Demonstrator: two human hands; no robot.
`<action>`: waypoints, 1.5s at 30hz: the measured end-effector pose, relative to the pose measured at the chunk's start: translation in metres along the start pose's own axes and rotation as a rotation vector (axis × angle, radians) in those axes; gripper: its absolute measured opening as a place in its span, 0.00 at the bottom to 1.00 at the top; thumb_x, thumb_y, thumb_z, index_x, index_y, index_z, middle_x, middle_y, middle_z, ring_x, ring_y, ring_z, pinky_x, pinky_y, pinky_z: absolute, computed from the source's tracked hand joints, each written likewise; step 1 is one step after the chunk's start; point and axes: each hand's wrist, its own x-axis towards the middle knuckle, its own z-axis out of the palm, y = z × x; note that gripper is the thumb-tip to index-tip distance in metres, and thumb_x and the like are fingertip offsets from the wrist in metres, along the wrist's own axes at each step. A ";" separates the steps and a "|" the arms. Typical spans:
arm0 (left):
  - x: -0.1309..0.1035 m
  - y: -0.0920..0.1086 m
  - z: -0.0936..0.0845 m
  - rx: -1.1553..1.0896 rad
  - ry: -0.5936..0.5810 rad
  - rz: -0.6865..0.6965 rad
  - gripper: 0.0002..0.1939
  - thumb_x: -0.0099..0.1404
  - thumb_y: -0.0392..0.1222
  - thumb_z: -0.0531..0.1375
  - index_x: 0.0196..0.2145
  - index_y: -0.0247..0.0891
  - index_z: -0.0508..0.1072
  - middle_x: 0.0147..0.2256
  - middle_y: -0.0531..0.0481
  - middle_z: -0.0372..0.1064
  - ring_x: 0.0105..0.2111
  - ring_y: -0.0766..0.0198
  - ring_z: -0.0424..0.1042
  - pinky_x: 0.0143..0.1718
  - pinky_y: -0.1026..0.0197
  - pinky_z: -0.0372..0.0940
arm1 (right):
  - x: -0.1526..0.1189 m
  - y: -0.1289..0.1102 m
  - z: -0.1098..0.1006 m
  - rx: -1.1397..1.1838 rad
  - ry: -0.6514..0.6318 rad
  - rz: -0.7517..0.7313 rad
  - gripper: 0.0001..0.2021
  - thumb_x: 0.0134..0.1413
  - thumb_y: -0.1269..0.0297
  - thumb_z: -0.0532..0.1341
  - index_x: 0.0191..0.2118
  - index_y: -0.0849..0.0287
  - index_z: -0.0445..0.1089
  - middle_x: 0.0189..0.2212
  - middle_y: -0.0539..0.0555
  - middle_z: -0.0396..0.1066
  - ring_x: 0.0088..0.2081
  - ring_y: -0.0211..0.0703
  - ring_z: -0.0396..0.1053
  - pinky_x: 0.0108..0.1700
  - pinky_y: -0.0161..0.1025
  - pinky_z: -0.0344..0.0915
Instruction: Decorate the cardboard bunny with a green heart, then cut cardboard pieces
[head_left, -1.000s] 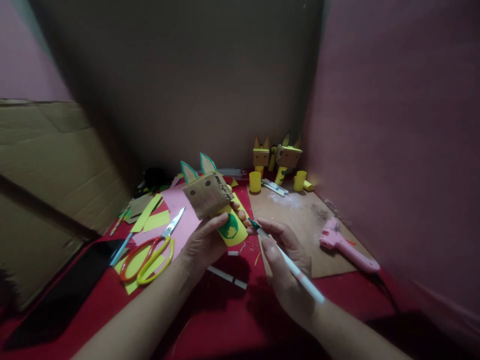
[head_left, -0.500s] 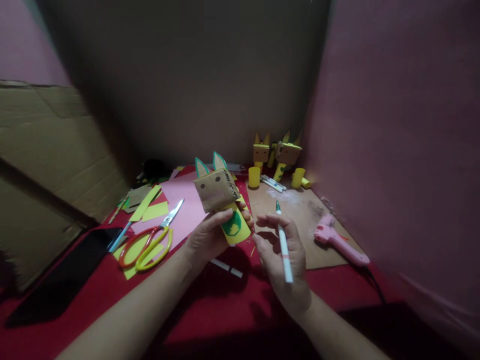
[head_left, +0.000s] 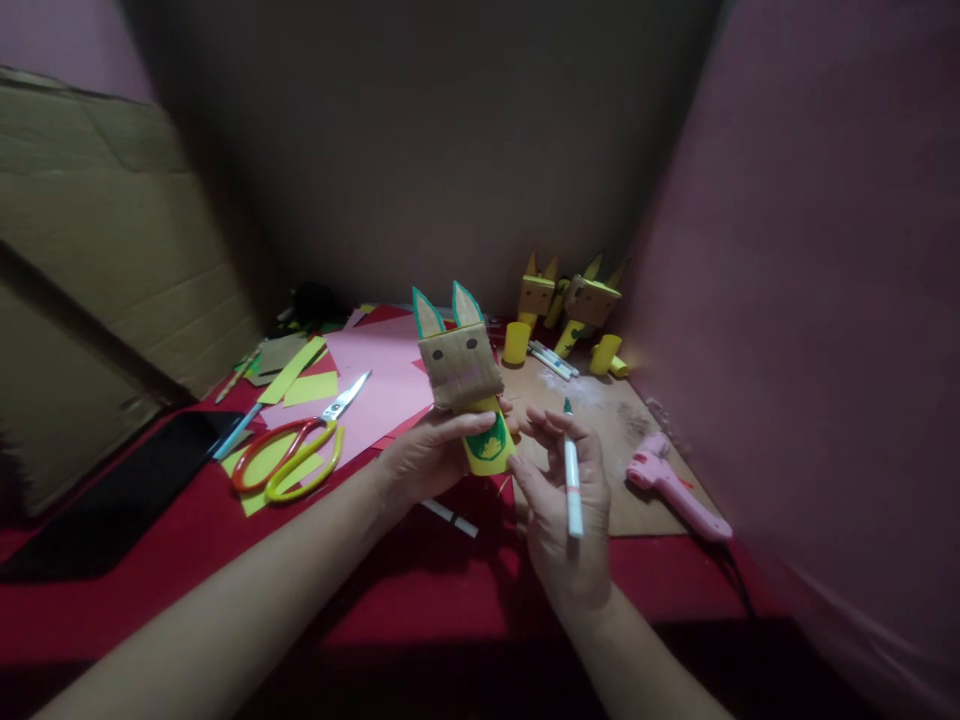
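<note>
My left hand (head_left: 439,450) grips a cardboard animal figure (head_left: 461,368) by its yellow paper tube body. The figure has a boxy brown head with two dark dot eyes, faint pink marks and tall ears edged in teal. On the yellow body is a dark green patch with a yellow shape inside it. Between the fingers of my right hand (head_left: 566,500) rests a white marker (head_left: 573,480), its green tip uncapped and pointing up and away. My right thumb and fingertips are close to the tube's lower right edge; whether they touch it I cannot tell.
Red-and-yellow-handled scissors (head_left: 300,455) lie on paper pieces at left, near a black flat object (head_left: 112,500). A pink glue gun (head_left: 675,485) lies on a cardboard sheet (head_left: 630,430) at right. Behind stand similar figures (head_left: 538,292), yellow tubes (head_left: 516,343) and several markers (head_left: 553,360).
The figure has turned so its face points more toward me, and it stands straighter. My right hand has come nearer to its body with the marker. The view has shifted slightly.
</note>
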 end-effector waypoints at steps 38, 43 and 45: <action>-0.029 -0.028 0.026 0.369 0.344 0.322 0.24 0.55 0.33 0.69 0.49 0.41 0.73 0.48 0.49 0.76 0.49 0.55 0.73 0.46 0.61 0.68 | 0.004 0.009 0.000 0.270 0.034 0.219 0.19 0.42 0.71 0.70 0.42 0.53 0.69 0.44 0.49 0.72 0.45 0.38 0.72 0.53 0.44 0.69; -0.031 -0.022 0.021 0.348 0.254 0.267 0.23 0.56 0.34 0.69 0.50 0.40 0.74 0.50 0.46 0.75 0.50 0.53 0.72 0.49 0.58 0.67 | 0.004 0.009 -0.001 0.243 0.046 0.220 0.19 0.42 0.70 0.70 0.42 0.52 0.68 0.44 0.50 0.72 0.46 0.41 0.72 0.53 0.48 0.69; -0.032 -0.019 0.020 0.332 0.252 0.270 0.23 0.56 0.35 0.69 0.50 0.40 0.74 0.50 0.46 0.74 0.50 0.54 0.73 0.50 0.57 0.67 | 0.005 0.008 -0.001 0.262 0.058 0.247 0.20 0.40 0.70 0.70 0.42 0.52 0.68 0.44 0.50 0.72 0.46 0.41 0.73 0.53 0.48 0.70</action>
